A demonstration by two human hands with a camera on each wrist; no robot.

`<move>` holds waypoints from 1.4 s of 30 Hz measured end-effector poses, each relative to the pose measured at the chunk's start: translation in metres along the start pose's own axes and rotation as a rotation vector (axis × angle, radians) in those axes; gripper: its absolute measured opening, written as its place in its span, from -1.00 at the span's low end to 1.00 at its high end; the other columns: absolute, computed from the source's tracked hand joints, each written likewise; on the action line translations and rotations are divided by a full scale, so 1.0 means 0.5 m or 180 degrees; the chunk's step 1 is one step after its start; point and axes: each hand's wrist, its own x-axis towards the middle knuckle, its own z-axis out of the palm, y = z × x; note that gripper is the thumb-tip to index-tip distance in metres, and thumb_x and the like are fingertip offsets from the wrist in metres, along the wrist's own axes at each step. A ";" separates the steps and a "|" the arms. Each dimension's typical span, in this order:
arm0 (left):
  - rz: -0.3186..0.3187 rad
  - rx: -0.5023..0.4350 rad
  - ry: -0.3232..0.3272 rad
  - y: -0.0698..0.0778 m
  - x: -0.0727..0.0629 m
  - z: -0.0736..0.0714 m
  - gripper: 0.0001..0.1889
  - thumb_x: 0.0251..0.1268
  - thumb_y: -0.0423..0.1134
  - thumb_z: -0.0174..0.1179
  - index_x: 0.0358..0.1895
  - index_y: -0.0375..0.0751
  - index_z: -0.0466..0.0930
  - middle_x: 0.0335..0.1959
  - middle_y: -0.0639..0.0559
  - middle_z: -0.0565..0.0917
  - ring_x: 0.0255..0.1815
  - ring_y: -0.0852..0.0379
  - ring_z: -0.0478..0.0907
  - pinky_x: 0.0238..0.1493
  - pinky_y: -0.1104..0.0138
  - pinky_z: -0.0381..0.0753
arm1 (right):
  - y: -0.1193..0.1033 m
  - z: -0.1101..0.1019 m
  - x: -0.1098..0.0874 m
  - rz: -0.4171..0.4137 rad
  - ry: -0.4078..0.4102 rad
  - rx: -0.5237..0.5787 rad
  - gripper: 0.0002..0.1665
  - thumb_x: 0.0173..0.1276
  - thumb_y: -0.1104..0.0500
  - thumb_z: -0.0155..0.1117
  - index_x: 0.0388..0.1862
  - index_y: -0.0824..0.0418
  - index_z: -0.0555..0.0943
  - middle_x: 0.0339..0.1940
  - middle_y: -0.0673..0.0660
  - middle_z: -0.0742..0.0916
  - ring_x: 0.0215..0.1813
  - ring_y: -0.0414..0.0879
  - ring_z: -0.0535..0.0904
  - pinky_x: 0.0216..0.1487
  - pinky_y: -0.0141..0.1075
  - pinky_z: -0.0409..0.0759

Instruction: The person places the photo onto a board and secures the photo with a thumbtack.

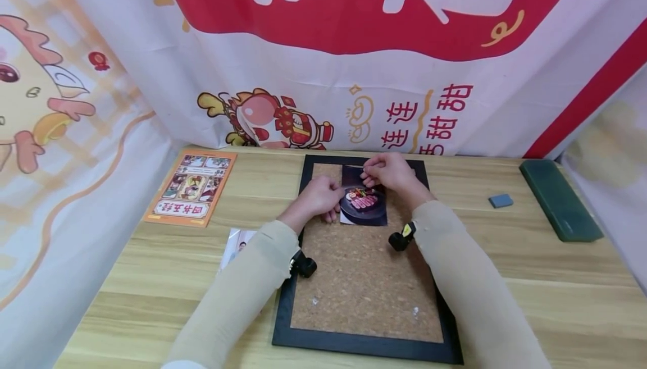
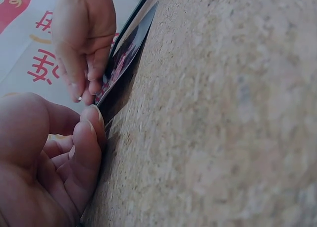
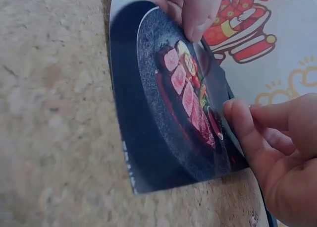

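A photo print [image 1: 364, 212] of sliced meat on a dark plate lies at the upper part of a cork board [image 1: 369, 279] with a black frame. My left hand [image 1: 323, 196] pinches the photo's left edge between thumb and fingers. Over the photo's upper right, my right hand [image 1: 388, 173] brings thumb and forefinger together on a tiny whitish bit [image 2: 80, 98], too small to make out. In the right wrist view, the photo's near edge stands slightly raised off the cork.
An orange booklet [image 1: 192, 188] lies at the left, and a white printed sheet [image 1: 237, 245] is partly under my left forearm. A blue eraser-like block [image 1: 501, 200] and a dark green case [image 1: 560, 200] lie right. Small whitish bits [image 1: 415, 310] dot the lower cork. A printed cloth [image 1: 323, 77] hangs behind.
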 end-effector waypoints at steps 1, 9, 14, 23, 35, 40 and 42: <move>-0.0002 0.0001 -0.0004 0.000 0.000 0.001 -0.70 0.72 -0.17 0.06 -0.27 -0.24 0.59 -0.60 -0.01 0.65 -0.76 0.19 0.57 -0.70 0.36 0.62 | -0.001 0.001 0.003 0.0014 -0.0009 -0.0009 -0.75 0.70 0.34 0.12 0.15 0.50 0.61 -0.10 0.40 0.83 -0.38 -0.16 0.78 -0.21 -0.27 0.86; 0.0011 -0.0001 -0.0013 0.001 0.000 0.001 -0.69 0.73 -0.17 0.05 -0.28 -0.25 0.58 -0.60 -0.02 0.65 -0.76 0.18 0.57 -0.69 0.36 0.64 | -0.014 0.012 0.014 0.0121 0.0011 -0.0083 -0.76 0.70 0.39 0.06 0.12 0.54 0.60 -0.28 0.28 0.77 -0.47 -0.18 0.71 -0.35 -0.34 0.81; 0.0016 0.0008 -0.0012 0.000 0.000 -0.002 -0.69 0.73 -0.17 0.04 -0.27 -0.24 0.58 -0.59 -0.02 0.65 -0.75 0.17 0.58 -0.69 0.36 0.64 | -0.027 0.022 0.021 0.0370 0.0116 -0.0070 -0.78 0.69 0.38 0.08 0.09 0.49 0.63 -0.34 0.18 0.73 -0.50 -0.17 0.66 -0.42 -0.36 0.76; 0.0047 0.0012 0.0009 -0.003 -0.001 -0.001 -0.69 0.72 -0.19 0.03 -0.29 -0.24 0.57 -0.60 -0.01 0.63 -0.76 0.18 0.55 -0.71 0.37 0.61 | -0.041 0.036 0.036 0.0508 0.0217 -0.0332 -0.83 0.61 0.44 0.07 -0.07 0.46 0.63 -0.46 0.13 0.69 -0.58 -0.18 0.60 -0.51 -0.37 0.69; 0.0012 0.0032 -0.0011 -0.003 0.002 -0.003 -0.68 0.73 -0.17 0.04 -0.29 -0.23 0.57 -0.58 -0.02 0.65 -0.76 0.17 0.57 -0.70 0.35 0.63 | -0.040 0.032 0.032 0.0447 0.0135 -0.0369 -0.81 0.59 0.46 0.08 -0.04 0.50 0.65 -0.47 0.13 0.70 -0.56 -0.18 0.62 -0.48 -0.38 0.71; 0.0045 0.0003 -0.0009 -0.002 0.003 -0.002 -0.68 0.73 -0.18 0.03 -0.29 -0.24 0.57 -0.59 -0.02 0.65 -0.76 0.17 0.57 -0.70 0.35 0.64 | -0.046 0.035 0.034 0.0467 0.0196 -0.0585 -0.84 0.56 0.45 0.11 -0.09 0.47 0.65 -0.50 0.12 0.68 -0.60 -0.16 0.60 -0.51 -0.35 0.69; 0.0050 -0.0006 -0.0002 -0.004 0.003 0.000 -0.68 0.73 -0.18 0.03 -0.29 -0.25 0.57 -0.59 -0.02 0.64 -0.76 0.17 0.57 -0.70 0.35 0.64 | -0.048 0.036 0.031 0.0516 0.0205 -0.0621 -0.84 0.56 0.44 0.11 -0.08 0.46 0.65 -0.47 0.13 0.69 -0.59 -0.15 0.60 -0.50 -0.34 0.68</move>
